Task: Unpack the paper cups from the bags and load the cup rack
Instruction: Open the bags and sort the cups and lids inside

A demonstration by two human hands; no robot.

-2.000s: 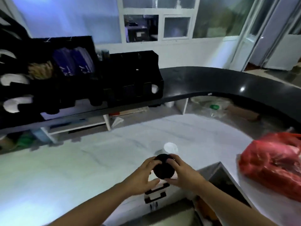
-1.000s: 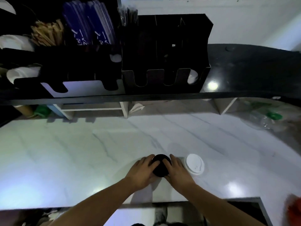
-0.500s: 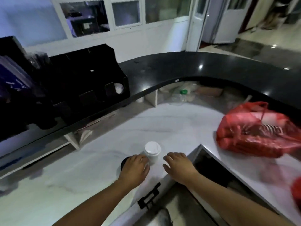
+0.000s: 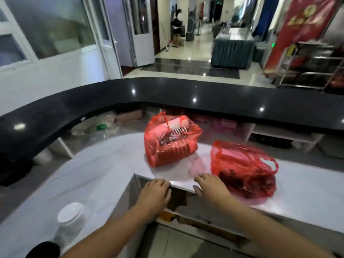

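Two red plastic bags sit on the white counter. The left bag point(image 4: 172, 144) stands with its mouth open, and stacked cups show inside. The right bag point(image 4: 243, 168) lies lower and crumpled. My left hand point(image 4: 155, 192) hovers at the counter's inner corner with fingers spread and nothing in it. My right hand point(image 4: 210, 185) is just left of the right bag, empty, fingers apart. A white-lidded cup point(image 4: 69, 218) stands at the lower left, next to a black lid point(image 4: 43, 250). The cup rack is out of view.
A raised black ledge point(image 4: 167, 95) curves behind the white counter point(image 4: 100, 174). Under the ledge lie plastic bottles point(image 4: 100, 127) and a cardboard box point(image 4: 128, 116). Below my hands an open gap shows the floor. A person stands far off in the hallway.
My view has swung right, away from the rack, to the two red bags. Both hands have let go of the black lid and cup and moved right toward the bags.
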